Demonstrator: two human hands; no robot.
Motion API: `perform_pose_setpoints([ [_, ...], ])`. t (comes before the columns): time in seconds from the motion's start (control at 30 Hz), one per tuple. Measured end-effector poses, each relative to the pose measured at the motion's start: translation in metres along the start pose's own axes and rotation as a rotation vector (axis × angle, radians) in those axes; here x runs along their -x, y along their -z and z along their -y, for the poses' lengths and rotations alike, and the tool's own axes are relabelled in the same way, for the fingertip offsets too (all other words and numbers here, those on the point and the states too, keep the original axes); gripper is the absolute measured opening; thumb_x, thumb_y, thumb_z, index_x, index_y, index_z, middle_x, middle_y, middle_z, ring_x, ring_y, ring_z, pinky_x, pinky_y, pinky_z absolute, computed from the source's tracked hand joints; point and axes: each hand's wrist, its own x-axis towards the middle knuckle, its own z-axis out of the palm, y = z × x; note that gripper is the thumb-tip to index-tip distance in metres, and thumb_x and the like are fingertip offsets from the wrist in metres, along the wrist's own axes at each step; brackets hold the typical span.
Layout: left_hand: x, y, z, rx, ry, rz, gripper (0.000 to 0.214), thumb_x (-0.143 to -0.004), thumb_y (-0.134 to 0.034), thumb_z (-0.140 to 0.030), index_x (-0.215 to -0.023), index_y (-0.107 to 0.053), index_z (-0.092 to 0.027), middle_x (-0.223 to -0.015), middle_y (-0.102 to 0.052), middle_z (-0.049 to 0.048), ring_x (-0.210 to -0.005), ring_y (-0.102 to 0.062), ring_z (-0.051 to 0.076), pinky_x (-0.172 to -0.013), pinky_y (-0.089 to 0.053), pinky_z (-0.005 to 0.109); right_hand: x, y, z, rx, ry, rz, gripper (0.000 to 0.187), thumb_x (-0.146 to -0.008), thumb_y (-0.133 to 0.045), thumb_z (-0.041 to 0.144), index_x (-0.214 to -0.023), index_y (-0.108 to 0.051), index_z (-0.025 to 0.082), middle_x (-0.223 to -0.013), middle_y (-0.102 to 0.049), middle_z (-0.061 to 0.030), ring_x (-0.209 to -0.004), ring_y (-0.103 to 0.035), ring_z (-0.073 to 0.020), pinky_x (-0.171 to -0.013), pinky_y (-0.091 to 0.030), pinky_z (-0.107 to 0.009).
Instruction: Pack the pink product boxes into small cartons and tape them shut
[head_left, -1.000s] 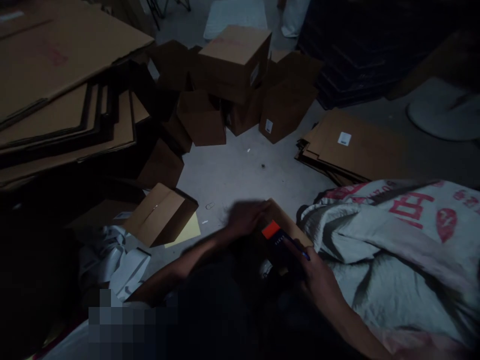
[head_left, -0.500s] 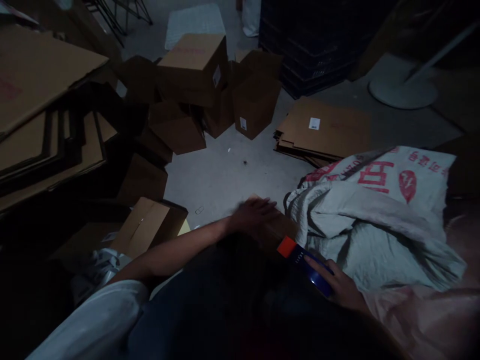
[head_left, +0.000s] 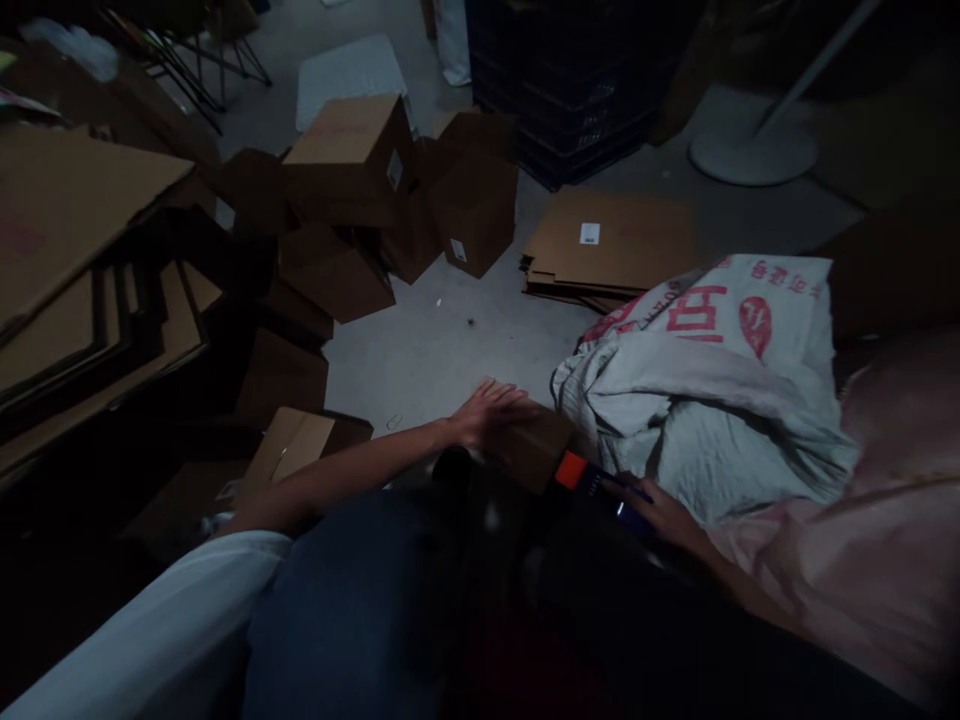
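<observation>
A small cardboard box (head_left: 544, 440) stands in front of my body, dim against the dark clothing. My left hand (head_left: 491, 410) lies across its top with the fingers stretched out. On the right, my right hand (head_left: 652, 505) is wrapped round a blue tape dispenser (head_left: 604, 490) with an orange front end (head_left: 571, 470). That orange end is at the box's right edge; whether it touches is too dark to tell. The lower part of the box is lost in shadow.
A crumpled white woven sack (head_left: 720, 400) lies just right of the box. Flattened cardboard (head_left: 622, 235) is stacked behind it. Several boxes (head_left: 352, 150) stand at the back left, near dark blue crates (head_left: 570, 100). Cardboard sheets (head_left: 75, 200) pile up at the left.
The view has shifted, so the surroundings sit further left. More of the small box's top shows between my hands, and the dispenser's orange end is at its right edge.
</observation>
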Motion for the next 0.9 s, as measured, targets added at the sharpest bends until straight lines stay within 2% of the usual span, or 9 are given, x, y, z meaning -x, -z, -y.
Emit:
perform_pose_setpoints([
  [0.07,0.0,0.004,-0.001,-0.02,-0.001,0.018,0.109,-0.074,-0.079,-0.08,-0.168,-0.041,-0.039,-0.179,-0.027,0.0161,-0.16,-0.025,0.052,-0.127,-0.005,0.075,0.001,0.004,0.006,-0.108,-0.259,0.048,0.049,-0.086,-0.061,0.068,-0.106,-0.08,0.027,-0.104,-0.078,-0.0042,-0.097,-0.07,-0.0266,-0.088,-0.057,-0.038],
  [0.13,-0.001,0.01,-0.005,-0.045,0.005,0.037,0.112,-0.073,-0.08,-0.081,-0.168,-0.04,-0.038,-0.177,-0.028,0.018,-0.159,-0.026,0.052,-0.127,-0.006,0.075,0.0,0.01,0.016,-0.203,-0.492,0.057,0.059,-0.088,-0.053,0.079,-0.098,-0.076,0.025,-0.091,-0.077,-0.0022,-0.09,-0.071,-0.0268,-0.083,-0.057,-0.037],
  [0.23,0.0,0.018,-0.016,-0.099,-0.005,0.091,0.106,-0.079,-0.077,-0.079,-0.169,-0.04,-0.036,-0.178,-0.025,0.0202,-0.16,-0.024,0.053,-0.126,-0.008,0.077,-0.002,0.016,0.034,-0.342,-0.666,0.058,0.066,-0.079,-0.061,0.084,-0.104,-0.074,0.025,-0.101,-0.078,-0.0032,-0.101,-0.071,-0.0301,-0.091,-0.056,-0.04],
  [0.3,0.001,0.021,-0.025,-0.127,-0.033,0.146,0.091,-0.089,-0.07,-0.072,-0.168,-0.041,-0.038,-0.18,-0.021,0.0169,-0.162,-0.018,0.053,-0.124,-0.011,0.081,0.001,0.018,0.041,-0.428,-0.601,0.051,0.072,-0.078,-0.061,0.084,-0.113,-0.074,0.023,-0.11,-0.078,-0.0065,-0.109,-0.07,-0.032,-0.098,-0.055,-0.042],
  [0.37,0.003,0.022,-0.033,-0.151,-0.055,0.19,0.081,-0.097,-0.065,-0.062,-0.169,-0.036,-0.039,-0.181,-0.022,0.0135,-0.165,-0.014,0.05,-0.123,-0.013,0.083,0.008,0.017,0.041,-0.469,-0.428,0.015,0.078,-0.079,-0.057,0.086,-0.118,-0.075,0.021,-0.114,-0.077,-0.01,-0.112,-0.069,-0.033,-0.102,-0.055,-0.045],
  [0.47,0.003,0.021,-0.041,-0.19,-0.059,0.228,0.082,-0.101,-0.062,-0.052,-0.172,-0.028,-0.035,-0.181,-0.023,0.0142,-0.166,-0.013,0.046,-0.123,-0.012,0.084,0.03,0.013,0.033,-0.412,-0.107,-0.077,0.083,-0.077,-0.059,0.086,-0.127,-0.076,0.022,-0.12,-0.074,-0.0132,-0.115,-0.068,-0.034,-0.108,-0.052,-0.048],
  [0.53,0.002,0.021,-0.043,-0.205,-0.055,0.248,0.081,-0.101,-0.062,-0.052,-0.172,-0.027,-0.037,-0.181,-0.022,0.0137,-0.167,-0.012,0.047,-0.122,-0.011,0.086,0.046,0.013,0.027,-0.348,0.001,-0.139,0.081,-0.079,-0.063,0.078,-0.14,-0.072,0.024,-0.122,-0.07,-0.0128,-0.112,-0.068,-0.0313,-0.107,-0.052,-0.046],
  [0.7,-0.004,0.022,-0.041,-0.176,-0.035,0.29,0.081,-0.101,-0.062,-0.054,-0.172,-0.024,-0.042,-0.183,-0.017,0.0101,-0.168,-0.008,0.046,-0.122,-0.007,0.088,0.07,0.025,0.023,-0.196,-0.011,-0.144,0.074,-0.088,-0.067,0.065,-0.155,-0.06,0.033,-0.102,-0.059,-0.0046,-0.084,-0.064,-0.0194,-0.077,-0.05,-0.032],
  [0.9,-0.004,0.025,-0.036,-0.177,-0.048,0.279,0.076,-0.102,-0.059,-0.058,-0.17,-0.028,-0.044,-0.183,-0.017,0.0102,-0.167,-0.01,0.048,-0.12,-0.008,0.089,0.059,0.016,0.01,-0.237,0.052,-0.107,0.076,-0.085,-0.067,0.065,-0.153,-0.063,0.032,-0.107,-0.062,-0.0074,-0.096,-0.066,-0.0259,-0.088,-0.052,-0.04],
])
